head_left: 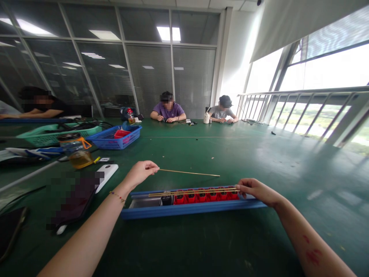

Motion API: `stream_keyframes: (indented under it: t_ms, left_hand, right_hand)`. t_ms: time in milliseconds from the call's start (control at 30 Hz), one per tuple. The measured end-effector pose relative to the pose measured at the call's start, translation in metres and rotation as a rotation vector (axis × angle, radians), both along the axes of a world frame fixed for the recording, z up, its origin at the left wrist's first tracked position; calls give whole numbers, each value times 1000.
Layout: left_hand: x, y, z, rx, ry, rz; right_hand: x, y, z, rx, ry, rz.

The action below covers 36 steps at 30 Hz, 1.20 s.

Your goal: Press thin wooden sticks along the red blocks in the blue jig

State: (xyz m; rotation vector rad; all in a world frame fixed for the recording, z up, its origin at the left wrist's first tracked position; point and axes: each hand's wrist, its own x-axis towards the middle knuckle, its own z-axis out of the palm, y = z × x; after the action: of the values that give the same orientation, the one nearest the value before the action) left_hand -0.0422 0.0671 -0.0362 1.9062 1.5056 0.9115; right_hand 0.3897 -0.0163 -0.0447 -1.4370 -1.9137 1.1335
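A long blue tray (pixel 196 211) lies across the table in front of me. Inside it stand several red containers (pixel 191 197) in a row, with a black one (pixel 167 199) at their left end. My left hand (pixel 142 172), closed in a pinch, holds one end of a thin stick (pixel 188 172), which points right above the tray. Several more thin sticks (pixel 196 191) lie lengthwise over the containers. Their right ends are pinched between the fingers of my right hand (pixel 255 189), which is at the tray's right part.
To the left are a blue basket (pixel 115 143), a green basket (pixel 43 137), a jar of amber liquid (pixel 77 154), a white device (pixel 108 175) and a dark phone (pixel 11 231). People sit at the far side and far left.
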Motion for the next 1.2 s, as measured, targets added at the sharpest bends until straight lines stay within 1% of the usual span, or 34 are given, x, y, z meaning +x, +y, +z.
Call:
stream_keyframes:
  t_ms: [67, 167, 233, 300, 400, 467, 567, 667, 800, 867, 933, 1000, 1133, 1200]
  left_hand:
    - [0, 8, -6, -23, 103, -58]
    - [3, 22, -12, -20, 287, -97]
    - [7, 30, -15, -18, 411, -91]
    - [11, 34, -19, -22, 518, -63]
    - [16, 34, -26, -13, 616, -23]
    - [18, 32, -32, -2, 640, -28]
    - [16, 29, -40, 28, 650, -55]
    - [13, 29, -45, 66, 635, -77]
    - [12, 31, -47, 98, 615, -104]
    - [12, 32, -48, 103, 614, -107]
    - [13, 32, -49, 104, 616, -108]
    - [13, 32, -49, 102, 616, -106]
    - [14, 30, -47, 80, 603, -101]
    - [15, 28, -46, 90, 604, -103]
  right_hand:
    - [-1, 0, 0, 7, 7, -2]
    - [-1, 0, 0, 18, 14, -5]
    - [-1, 1, 0, 32, 12, -26]
    - [0, 2, 0, 74, 10, -76]
    - [2, 4, -1, 165, 38, -137]
    - [4, 6, -1, 228, 68, -180]
    - [9, 7, -2, 311, 110, -279]
    - [21, 8, -2, 301, 186, -365]
    - [47, 7, -1, 297, 291, -474]
    - [57, 7, -2, 315, 299, -530]
    - [61, 10, -3, 323, 266, -573]
    - [58, 13, -4, 345, 205, -576]
    - [44, 21, -4, 435, 75, -485]
    - [36, 23, -4, 436, -3, -455]
